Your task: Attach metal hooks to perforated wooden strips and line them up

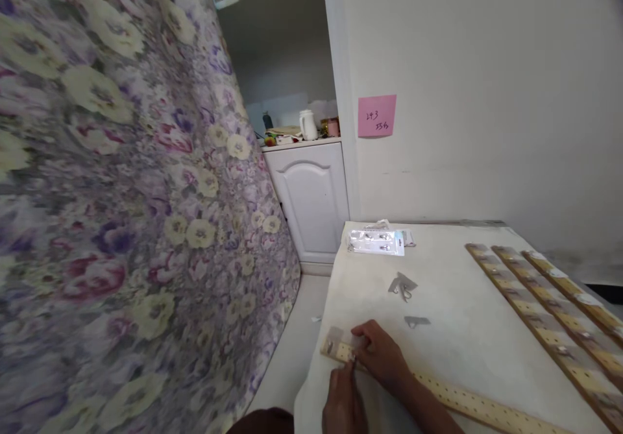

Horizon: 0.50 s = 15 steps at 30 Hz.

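Note:
A long pale wooden strip with rows of holes (467, 399) lies along the near side of the table. Toward its left end my left hand (342, 392) comes in from below, fingers closed at the strip's edge. My right hand (382, 355) reaches over the strip from the right, thumb and fingers bent together and meeting the left fingertips. Whatever is pinched between them is too small and covered to name. A greyish clear piece with a small metal part (331, 341) sits on the strip's left end. Beyond my hands lie a few small grey pieces with metal hooks (403, 285) and a single similar piece (417, 321).
Clear packets with small metal parts (376, 242) lie at the table's back left. Several finished-looking wooden strips (530, 320) with fitted pieces run along the right side. A flowered curtain (146, 226) hangs at left; a white cabinet (311, 194) stands behind.

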Motion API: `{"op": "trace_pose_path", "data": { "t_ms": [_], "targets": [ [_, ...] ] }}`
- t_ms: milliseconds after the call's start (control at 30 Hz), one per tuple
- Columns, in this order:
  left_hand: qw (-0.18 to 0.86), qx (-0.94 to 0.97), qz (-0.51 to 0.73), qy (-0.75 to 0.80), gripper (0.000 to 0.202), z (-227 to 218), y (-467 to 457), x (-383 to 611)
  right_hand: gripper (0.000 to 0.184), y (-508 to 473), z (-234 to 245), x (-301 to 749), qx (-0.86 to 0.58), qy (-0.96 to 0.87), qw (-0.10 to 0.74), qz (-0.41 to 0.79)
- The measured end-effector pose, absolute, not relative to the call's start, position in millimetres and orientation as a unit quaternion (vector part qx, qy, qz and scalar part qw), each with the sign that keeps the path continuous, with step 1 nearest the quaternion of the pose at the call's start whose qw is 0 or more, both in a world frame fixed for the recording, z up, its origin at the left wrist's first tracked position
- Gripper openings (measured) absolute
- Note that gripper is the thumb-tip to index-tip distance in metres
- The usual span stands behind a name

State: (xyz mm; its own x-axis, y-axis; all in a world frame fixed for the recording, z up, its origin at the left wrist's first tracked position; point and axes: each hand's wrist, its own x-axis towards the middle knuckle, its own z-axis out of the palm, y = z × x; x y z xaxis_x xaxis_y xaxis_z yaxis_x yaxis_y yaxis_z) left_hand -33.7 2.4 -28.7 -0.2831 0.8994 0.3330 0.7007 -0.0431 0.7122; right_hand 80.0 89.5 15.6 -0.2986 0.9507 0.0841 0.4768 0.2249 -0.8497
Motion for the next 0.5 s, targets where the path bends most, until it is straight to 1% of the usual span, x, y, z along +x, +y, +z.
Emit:
{"op": "trace_pose_path", "data": {
  "t_ms": [133,233,367,500],
  "targets": [
    [0.112,0.588,0.37,0.71,0.043,-24,3,-32,0.035,90,15,80,-0.5,-0.714,0.314,0.376],
    [0.113,0.594,0.362,0.709,0.043,-25,5,-36,0.036,90,13,79,-0.505,-0.714,0.314,0.37],
    [0.113,0.601,0.423,0.669,0.04,-32,8,-43,0.035,92,9,75,-0.508,-0.712,0.319,0.365],
    [0.102,0.591,0.509,0.618,0.033,-37,12,-47,0.036,93,10,78,-0.482,-0.716,0.359,0.356]
  ]
}}
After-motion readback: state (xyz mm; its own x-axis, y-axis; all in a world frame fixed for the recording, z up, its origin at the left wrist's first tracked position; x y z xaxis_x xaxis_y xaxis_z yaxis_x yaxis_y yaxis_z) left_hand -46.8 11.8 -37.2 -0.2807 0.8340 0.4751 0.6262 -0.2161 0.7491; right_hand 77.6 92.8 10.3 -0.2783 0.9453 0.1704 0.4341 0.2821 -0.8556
